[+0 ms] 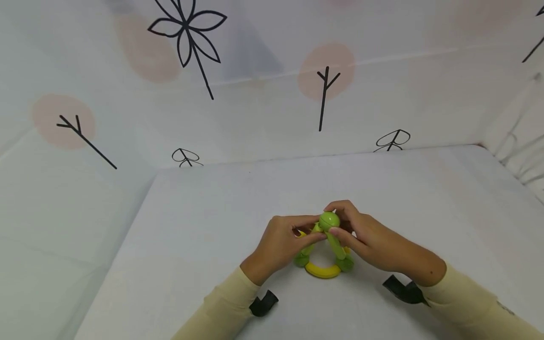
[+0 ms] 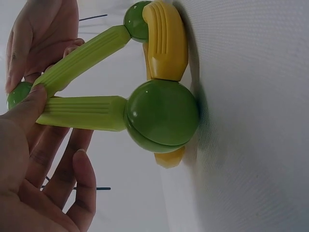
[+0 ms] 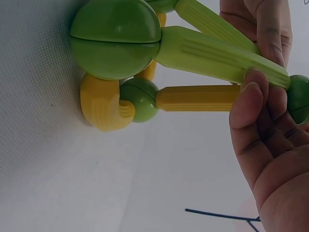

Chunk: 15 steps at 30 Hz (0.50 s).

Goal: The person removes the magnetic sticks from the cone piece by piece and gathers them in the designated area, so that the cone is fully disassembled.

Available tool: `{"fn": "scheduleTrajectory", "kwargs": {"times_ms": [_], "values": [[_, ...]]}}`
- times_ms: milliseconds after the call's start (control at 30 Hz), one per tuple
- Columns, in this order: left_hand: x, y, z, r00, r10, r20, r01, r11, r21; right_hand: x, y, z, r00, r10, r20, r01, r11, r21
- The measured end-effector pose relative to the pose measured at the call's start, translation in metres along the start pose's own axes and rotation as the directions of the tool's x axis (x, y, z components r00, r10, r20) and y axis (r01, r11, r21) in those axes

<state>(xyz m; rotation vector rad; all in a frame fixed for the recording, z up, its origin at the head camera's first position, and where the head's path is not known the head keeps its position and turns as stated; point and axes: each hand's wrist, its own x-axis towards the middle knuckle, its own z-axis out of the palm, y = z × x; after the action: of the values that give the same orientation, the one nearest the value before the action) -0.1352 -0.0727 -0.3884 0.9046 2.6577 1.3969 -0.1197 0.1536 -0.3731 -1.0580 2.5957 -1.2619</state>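
In the head view, works over the table (image 1: 204, 203) a little right of the middle, on a toy frame (image 1: 336, 246) made of balls and bars. Pinches just beside the top green ball (image 1: 329, 220) with the left hand (image 1: 278, 243), and grasps the ball from the opposite side with the right hand (image 1: 367, 236). Better to press evenly from both sides here, in order not to tip the frame. In the left wrist view, shows two light green bars (image 2: 82, 112) meeting toward the top ball; presses the left thumb on one of them, close to its end. Wise to hold so near to the joint, because of less bending there. Shows also a base ball (image 2: 161, 116) and a yellow curved bar (image 2: 168, 46) at the side of the table, below the hands; best to leave this base flat. In the right wrist view, bends the right fingers around a light green bar near the top ball, in front of a straight yellow bar (image 3: 198, 98). Cannot tell the fit of its upper end, hidden behind the fingers; advisable to check it before loosening the grip.
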Motion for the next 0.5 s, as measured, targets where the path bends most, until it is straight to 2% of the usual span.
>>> {"fn": "scheduleTrajectory", "kwargs": {"times_ms": [500], "values": [[-0.0005,0.0021,0.0008,1.0,-0.005,-0.011,0.005,1.0,-0.001,0.0008,-0.0007,-0.0002,0.999,-0.03,-0.021,0.031,0.999,0.028]]}}
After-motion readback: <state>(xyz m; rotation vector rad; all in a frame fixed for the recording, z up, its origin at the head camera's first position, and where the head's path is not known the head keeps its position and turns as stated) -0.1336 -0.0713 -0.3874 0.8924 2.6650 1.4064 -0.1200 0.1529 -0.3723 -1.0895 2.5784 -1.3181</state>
